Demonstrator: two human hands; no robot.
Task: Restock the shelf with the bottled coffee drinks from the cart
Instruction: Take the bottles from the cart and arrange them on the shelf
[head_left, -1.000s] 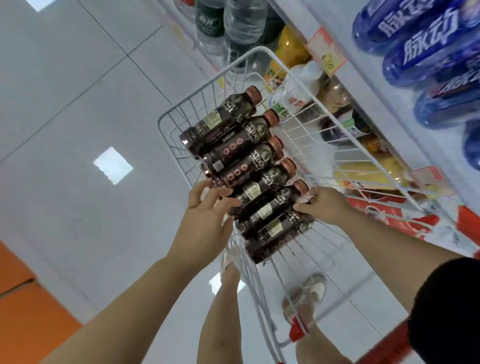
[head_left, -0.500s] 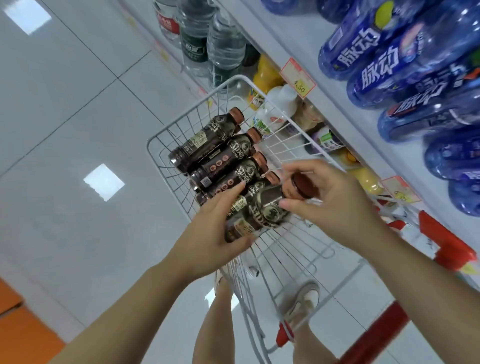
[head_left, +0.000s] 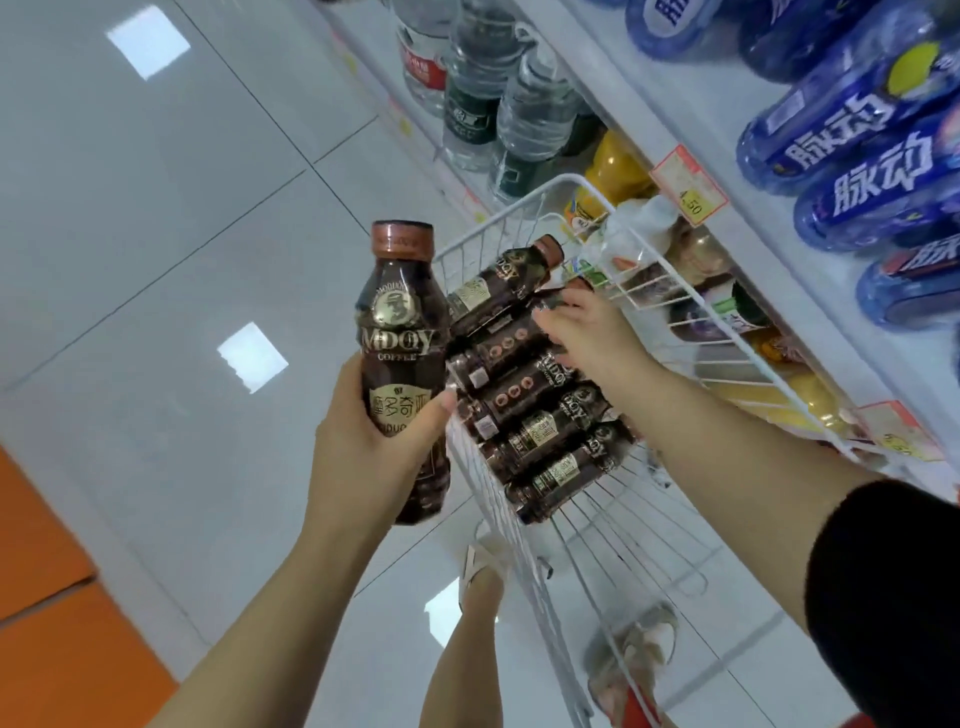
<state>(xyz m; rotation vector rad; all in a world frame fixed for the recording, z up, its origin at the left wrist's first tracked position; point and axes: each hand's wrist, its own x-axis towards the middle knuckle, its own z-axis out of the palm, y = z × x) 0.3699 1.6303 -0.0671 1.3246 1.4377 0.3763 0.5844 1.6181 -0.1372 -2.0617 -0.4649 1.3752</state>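
Note:
A white wire cart (head_left: 524, 205) holds several dark coffee bottles (head_left: 524, 395) with brown caps, lying side by side. My left hand (head_left: 374, 457) grips one coffee bottle (head_left: 402, 322) upright, just left of the cart's rim and clear of it. My right hand (head_left: 587, 332) reaches into the cart near the far end of the row. Its fingers and thumb curl round the neck of the second coffee bottle (head_left: 498, 340), hiding that cap. The shelf (head_left: 649, 109) runs along the right side.
Blue drink bottles (head_left: 852, 140) lie on the upper shelf level. Water bottles (head_left: 498, 98), yellow bottles and small dark bottles stand lower down behind the cart. A price tag (head_left: 688, 184) hangs on the shelf edge. My feet (head_left: 634, 660) are under the cart on the pale tiled floor.
One bottle left the near end of the row and now stands upright in my left hand. My right hand let go of it and moved to the far end of the row.

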